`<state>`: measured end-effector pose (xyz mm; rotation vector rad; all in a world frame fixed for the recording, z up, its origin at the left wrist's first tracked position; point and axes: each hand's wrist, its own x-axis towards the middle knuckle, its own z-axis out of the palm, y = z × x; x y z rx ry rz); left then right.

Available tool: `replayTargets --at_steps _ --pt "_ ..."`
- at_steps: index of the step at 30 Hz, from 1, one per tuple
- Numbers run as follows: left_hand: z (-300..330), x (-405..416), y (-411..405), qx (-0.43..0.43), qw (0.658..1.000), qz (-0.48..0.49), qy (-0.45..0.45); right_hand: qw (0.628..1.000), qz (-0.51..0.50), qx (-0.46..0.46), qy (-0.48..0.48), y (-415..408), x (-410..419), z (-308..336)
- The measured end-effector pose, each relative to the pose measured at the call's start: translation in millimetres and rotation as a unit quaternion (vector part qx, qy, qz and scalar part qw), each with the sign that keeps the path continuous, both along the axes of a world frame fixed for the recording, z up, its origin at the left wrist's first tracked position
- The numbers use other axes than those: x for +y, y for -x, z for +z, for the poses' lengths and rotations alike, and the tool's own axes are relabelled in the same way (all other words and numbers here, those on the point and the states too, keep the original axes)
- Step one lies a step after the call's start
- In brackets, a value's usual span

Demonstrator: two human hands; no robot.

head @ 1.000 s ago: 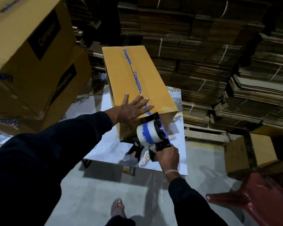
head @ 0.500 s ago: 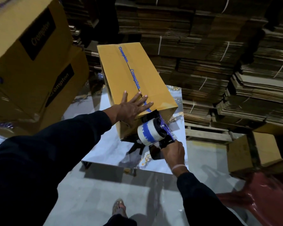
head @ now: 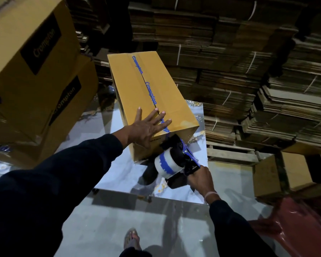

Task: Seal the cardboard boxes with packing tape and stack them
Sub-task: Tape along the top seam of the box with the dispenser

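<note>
Left hand [head: 148,127] lies flat on the near end of the cardboard box [head: 148,93], fingers [head: 162,115] straight and fanned across the taped centre seam, palm over the near top edge. Arm reaches forward in a dark sleeve [head: 69,175], wrist nearly straight.

Right hand [head: 199,179] — grip curled tight round the handle of the tape dispenser [head: 176,160]. Wrist bent slightly inward, a pale band around it. The dispenser's head meets the box's near end face just below the top edge; the tape roll [head: 164,166], white with a blue stripe, sits between that grip and the box.

Blue-printed tape [head: 148,89] runs the length of the box top, away from the left hand to the far edge, and folds over the near edge under the fingertips.

Box stands on a glossy marble-patterned desk [head: 119,175]. Its near end is set back from the desk's near edge, leaving bare surface beneath the dispenser and to the left of the left hand.

Left of the left arm — stacked boxes [head: 32,75] with black labels, close by. Beyond the box and right of the right hand, bundled flat cardboard [head: 230,62] in tall piles. Grey floor [head: 104,230] below the desk edge, a sandalled foot [head: 132,239] on it. Lower right, something red [head: 293,230], blurred.
</note>
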<state>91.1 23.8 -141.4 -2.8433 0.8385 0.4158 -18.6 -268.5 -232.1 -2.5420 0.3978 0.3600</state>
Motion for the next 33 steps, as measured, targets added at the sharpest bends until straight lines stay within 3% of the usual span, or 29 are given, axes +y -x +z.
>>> replayTargets --at_steps 6,9,17,22,27,33 --pt "3.3 3.1 2.3 0.01 0.999 -0.006 0.032 0.983 0.007 0.007 -0.181 24.8 -5.0 11.7" --pt "5.3 0.9 3.1 0.017 0.999 0.004 0.045 0.958 -0.032 0.062 -0.278 39.3 -1.1 24.3" --pt "6.0 0.4 1.8 0.008 0.999 -0.011 0.043 0.842 -0.122 0.2 -0.486 49.3 9.3 36.1" --pt "3.0 0.7 2.5 -0.003 0.999 -0.011 0.048 0.722 -0.087 0.356 -0.587 52.6 6.5 19.3" --pt "2.7 -2.1 6.3 -0.025 0.999 -0.001 0.042 0.637 -0.065 0.388 -0.663 61.6 4.9 -16.1" --pt "-5.3 -4.3 7.6 -0.059 0.995 0.009 0.079 0.578 -0.119 0.388 -0.708 61.9 4.2 -44.5"
